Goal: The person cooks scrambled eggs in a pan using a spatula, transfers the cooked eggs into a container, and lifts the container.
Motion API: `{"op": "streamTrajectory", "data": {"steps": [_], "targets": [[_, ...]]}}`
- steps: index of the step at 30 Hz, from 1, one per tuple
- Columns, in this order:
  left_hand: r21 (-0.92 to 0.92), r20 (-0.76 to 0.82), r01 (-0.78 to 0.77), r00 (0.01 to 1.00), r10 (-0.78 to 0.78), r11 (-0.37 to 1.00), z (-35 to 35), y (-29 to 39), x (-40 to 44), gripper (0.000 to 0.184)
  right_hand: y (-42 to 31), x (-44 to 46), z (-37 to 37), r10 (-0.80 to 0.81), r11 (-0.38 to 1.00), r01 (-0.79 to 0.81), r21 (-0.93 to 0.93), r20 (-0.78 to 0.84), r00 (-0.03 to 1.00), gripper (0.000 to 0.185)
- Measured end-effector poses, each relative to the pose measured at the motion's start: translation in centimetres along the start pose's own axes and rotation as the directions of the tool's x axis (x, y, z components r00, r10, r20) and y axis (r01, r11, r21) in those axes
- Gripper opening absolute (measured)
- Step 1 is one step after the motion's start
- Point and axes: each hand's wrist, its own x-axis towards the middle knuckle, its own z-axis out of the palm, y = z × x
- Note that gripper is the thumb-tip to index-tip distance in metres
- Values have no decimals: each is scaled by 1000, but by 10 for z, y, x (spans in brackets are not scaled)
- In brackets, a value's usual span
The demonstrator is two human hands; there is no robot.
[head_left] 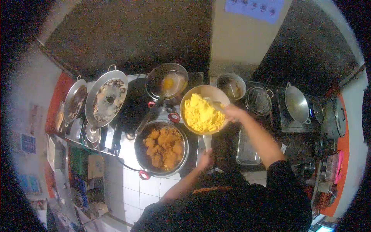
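My left hand (205,159) is closed round the pale handle of a frying pan (185,123) with a cream inside. A heap of yellow scrambled egg (201,114) fills much of it. My right hand (234,113) is at the pan's right rim, closed on a stirring utensil (213,103) whose end reaches into the egg; its exact kind is blurred. Just left of and below the pan, a dark pot (187,149) holds brown-orange fried pieces (164,149). Behind it stands a frying pan (148,79) with a little yellow food and a dark handle.
Two wide metal woks (94,112) (66,116) stand at the left. To the right are a metal pot (243,85), a strainer (259,102), a wok (296,106) on a burner and a large lidded pot (335,120). A clear rectangular tray (247,149) lies beside my right forearm.
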Motion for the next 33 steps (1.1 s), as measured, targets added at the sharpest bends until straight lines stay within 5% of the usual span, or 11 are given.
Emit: {"op": "streamTrajectory", "data": {"steps": [3,5,7,9,12,15,17,18,24,28,33], "targets": [[10,51,-10,999,10,1000,-15,-11,8,29,-24,-46,17,4,937,-14,-348,-29,1000,21],[102,1,23,1000,-24,994,-10,26,-18,29,-13,-73,43,-497,472,332,-817,64,865,47],[197,-48,58,998,-49,979,-13,27,-20,28,-9,-95,70,-413,582,240,-777,-28,910,62],[38,-17,-82,996,83,996,-27,-1,1,28,-16,-102,73,-318,634,152,-758,-77,945,60],[0,-15,29,999,-29,1000,-21,34,-26,26,-10,-50,65,-380,732,135,-667,-237,894,46],[38,43,66,997,-67,997,-40,51,-30,27,2,23,9,-318,551,65,-832,-137,938,27],[349,47,40,997,-60,936,-76,35,-10,38,-16,11,-29,-401,449,228,-864,33,915,25],[278,44,18,999,-31,960,-88,30,-5,34,-21,-3,-48,-481,338,401,-852,210,851,25],[292,34,166,982,-184,942,-102,91,-25,38,-65,-122,-38,6,396,209,-894,231,973,34],[328,121,206,959,-257,922,-89,123,-43,43,44,-69,13,-395,462,353,-814,167,903,36],[326,75,248,955,-287,912,-91,115,-37,41,13,-33,13,-526,590,379,-713,16,850,31]]}}
